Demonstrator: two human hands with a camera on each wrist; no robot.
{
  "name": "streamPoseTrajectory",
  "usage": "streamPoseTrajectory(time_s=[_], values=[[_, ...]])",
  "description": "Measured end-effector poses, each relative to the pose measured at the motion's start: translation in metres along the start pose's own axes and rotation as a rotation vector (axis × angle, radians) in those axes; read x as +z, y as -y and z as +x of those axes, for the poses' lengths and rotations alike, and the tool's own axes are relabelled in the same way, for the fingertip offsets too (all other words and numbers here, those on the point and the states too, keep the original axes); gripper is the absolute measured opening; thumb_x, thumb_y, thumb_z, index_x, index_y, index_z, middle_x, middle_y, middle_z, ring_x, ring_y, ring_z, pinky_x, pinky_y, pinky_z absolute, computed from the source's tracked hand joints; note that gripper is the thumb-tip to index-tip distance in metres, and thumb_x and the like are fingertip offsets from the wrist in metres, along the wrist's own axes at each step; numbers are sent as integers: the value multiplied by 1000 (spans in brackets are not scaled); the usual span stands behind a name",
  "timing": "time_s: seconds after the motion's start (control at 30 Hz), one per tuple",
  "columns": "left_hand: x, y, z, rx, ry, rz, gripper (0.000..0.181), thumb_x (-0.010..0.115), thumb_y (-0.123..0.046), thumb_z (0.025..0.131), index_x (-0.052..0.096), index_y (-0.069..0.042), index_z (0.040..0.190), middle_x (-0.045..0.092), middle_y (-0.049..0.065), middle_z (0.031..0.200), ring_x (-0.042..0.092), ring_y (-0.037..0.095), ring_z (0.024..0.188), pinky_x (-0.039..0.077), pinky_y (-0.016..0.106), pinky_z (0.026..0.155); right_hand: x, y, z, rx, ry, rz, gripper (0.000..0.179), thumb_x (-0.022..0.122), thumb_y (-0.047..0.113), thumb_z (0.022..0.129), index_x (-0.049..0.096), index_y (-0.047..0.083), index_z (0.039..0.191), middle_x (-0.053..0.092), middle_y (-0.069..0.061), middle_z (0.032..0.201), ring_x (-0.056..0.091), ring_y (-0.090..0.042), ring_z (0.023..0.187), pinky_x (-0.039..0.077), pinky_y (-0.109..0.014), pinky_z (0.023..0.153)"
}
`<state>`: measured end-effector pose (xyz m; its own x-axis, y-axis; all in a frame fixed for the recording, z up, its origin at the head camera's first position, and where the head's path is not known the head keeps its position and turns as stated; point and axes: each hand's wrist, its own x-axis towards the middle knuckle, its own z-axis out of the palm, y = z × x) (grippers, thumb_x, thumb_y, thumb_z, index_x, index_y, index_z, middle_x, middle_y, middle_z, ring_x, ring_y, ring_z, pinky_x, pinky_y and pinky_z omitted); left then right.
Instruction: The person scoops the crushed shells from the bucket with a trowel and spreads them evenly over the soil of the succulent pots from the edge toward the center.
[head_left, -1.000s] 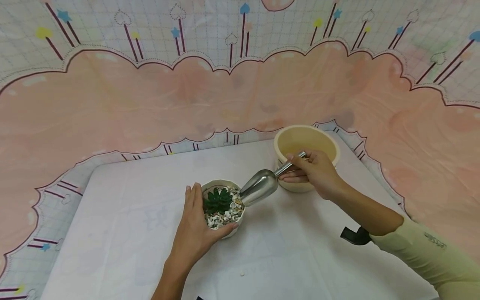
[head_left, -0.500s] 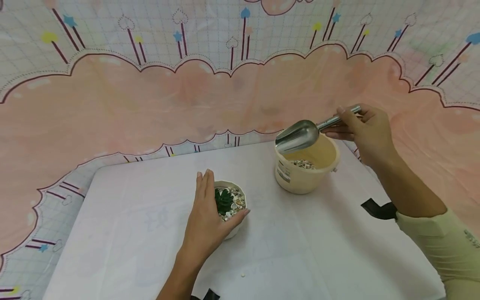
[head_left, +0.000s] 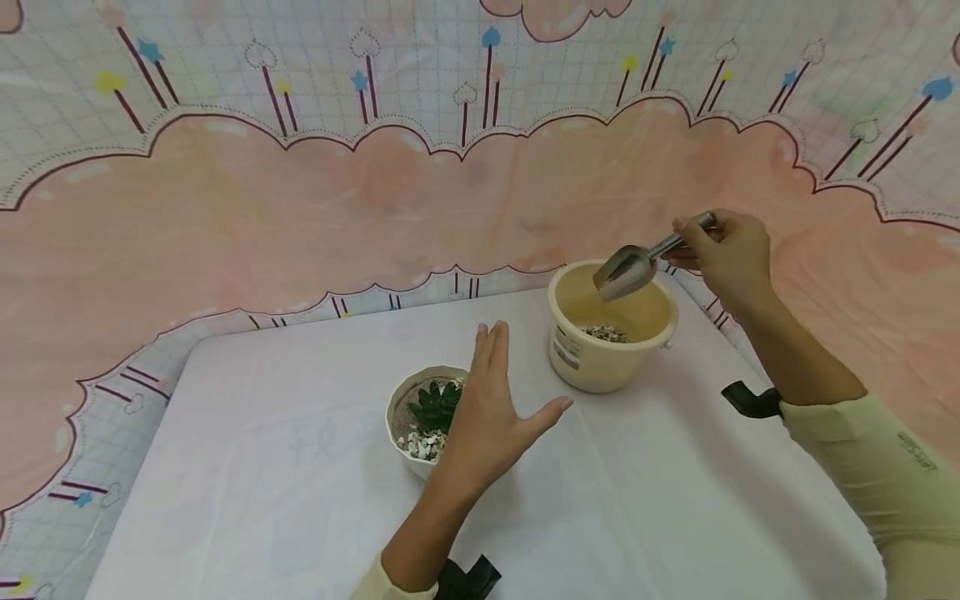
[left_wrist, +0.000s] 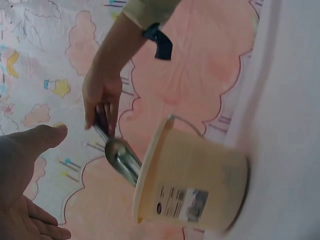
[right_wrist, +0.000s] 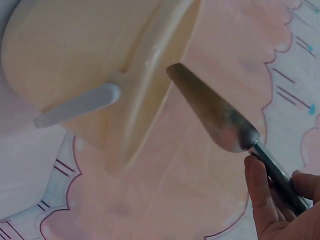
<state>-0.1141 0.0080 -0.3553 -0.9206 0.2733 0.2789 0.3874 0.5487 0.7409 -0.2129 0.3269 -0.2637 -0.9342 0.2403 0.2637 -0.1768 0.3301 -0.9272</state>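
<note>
My right hand (head_left: 723, 254) grips the handle of a metal scoop (head_left: 628, 271) and holds it over the mouth of a cream bucket (head_left: 600, 362). Pebbles (head_left: 606, 333) lie at the bottom of that bucket. In the right wrist view the scoop (right_wrist: 215, 112) points at the bucket's rim (right_wrist: 150, 70). My left hand (head_left: 487, 417) is held up with straight fingers and thumb spread, holding nothing. Behind it stands a small white pot (head_left: 397, 425) with a green succulent (head_left: 433, 407) and pale pebbles; the hand hides the pot's right side.
The white-covered table (head_left: 300, 483) carries the pot and bucket. A patterned cloth backdrop (head_left: 300, 217) rises behind the table's far edge. A pale bucket handle (right_wrist: 77, 105) hangs down the bucket's side in the right wrist view.
The scoop went from the pot's edge to above the bucket, then tipped downward. My left hand has left the pot's side and moved right, toward the bucket.
</note>
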Motion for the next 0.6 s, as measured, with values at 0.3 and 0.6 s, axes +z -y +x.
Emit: streamPoseTrajectory(time_s=[0.3,0.6], values=[[41,-17,26,22,0,-98,104,85,-37,91,22,-1,166,24,19,170,10,32,160,28,53,122,19,-26,17,-121,100,-374,34,64,24,107,67,-9,113,73,-27,103,75,-9,76,61,-25,73],[76,-18,56,-72,-21,-61,111,87,-40,88,20,1,166,23,22,170,13,37,159,39,58,114,37,-42,37,-179,322,-505,23,62,15,108,68,-7,111,72,-26,99,74,-41,91,63,-41,80]])
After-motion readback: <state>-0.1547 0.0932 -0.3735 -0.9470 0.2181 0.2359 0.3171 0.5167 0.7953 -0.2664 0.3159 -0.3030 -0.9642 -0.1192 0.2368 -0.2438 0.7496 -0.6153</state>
